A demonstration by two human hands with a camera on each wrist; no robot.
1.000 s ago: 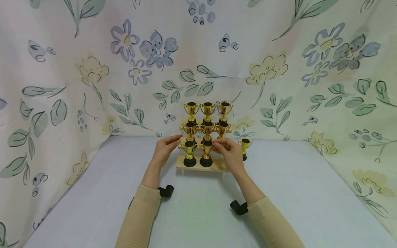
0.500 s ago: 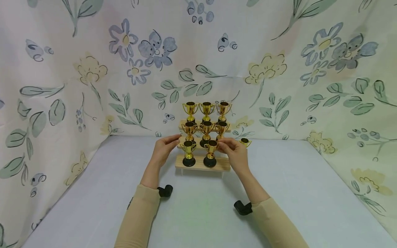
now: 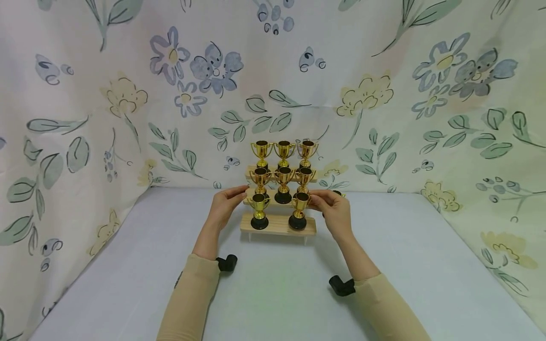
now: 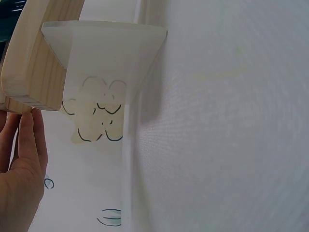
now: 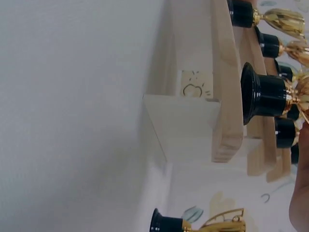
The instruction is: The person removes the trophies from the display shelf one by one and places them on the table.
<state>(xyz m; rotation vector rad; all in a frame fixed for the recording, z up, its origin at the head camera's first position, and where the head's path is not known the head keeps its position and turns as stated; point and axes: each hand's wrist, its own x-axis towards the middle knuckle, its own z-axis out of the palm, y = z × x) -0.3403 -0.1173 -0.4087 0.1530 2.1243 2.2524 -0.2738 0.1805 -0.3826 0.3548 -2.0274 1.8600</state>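
Observation:
My right hand pinches the right handle of a small gold trophy with a black base. The trophy stands upright near the right end of the bottom tier of a wooden stepped rack. Another trophy stands at that tier's left end, with bare wood between the two. My left hand has its fingers extended to the left end of the middle tier; in the left wrist view the fingertips touch the board's end. In the right wrist view the pinched trophy's black base overhangs the board's front edge.
Three trophies line the top tier and three more the middle one. A lone trophy stands on the table right of the rack, mostly hidden behind my right hand in the head view. Floral cloth hangs close behind.
My right hand has slid the trophy along the bottom tier, from the middle to the right, widening the gap to the left trophy. My left hand has stayed at the rack's left side.

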